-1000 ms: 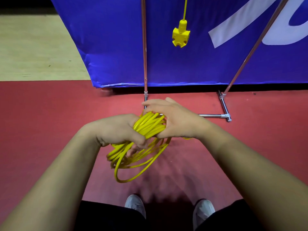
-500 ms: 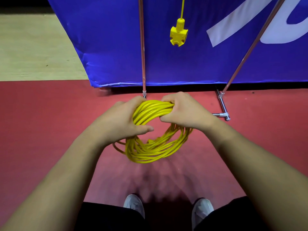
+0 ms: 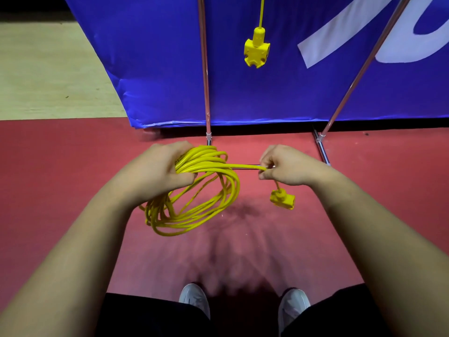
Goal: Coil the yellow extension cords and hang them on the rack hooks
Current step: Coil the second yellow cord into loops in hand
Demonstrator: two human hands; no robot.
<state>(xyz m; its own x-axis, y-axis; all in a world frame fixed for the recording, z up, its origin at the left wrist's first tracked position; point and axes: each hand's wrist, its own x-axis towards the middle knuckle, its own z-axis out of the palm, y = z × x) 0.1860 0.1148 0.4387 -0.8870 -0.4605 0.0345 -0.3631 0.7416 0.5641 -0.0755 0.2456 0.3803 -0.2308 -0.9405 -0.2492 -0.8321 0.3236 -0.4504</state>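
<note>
Left hand point(image 3: 158, 170) has its fingers curled tight round the top of the coil point(image 3: 196, 210), loops hanging low over the red floor point(image 3: 60, 178). Right hand point(image 3: 291, 166) pinches the free strand point(image 3: 243, 165), stretched level from the bundle, and the socket point(image 3: 283, 199) dangles just below that fist. Behind, a second socket point(image 3: 256, 51) hangs on its cord between the rack poles point(image 3: 204, 69), in front of the blue banner point(image 3: 158, 57)

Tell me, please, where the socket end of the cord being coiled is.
In the head view, the socket end hangs just below the right hand, which pinches its lead, right of the coil gripped by the left hand.
</note>
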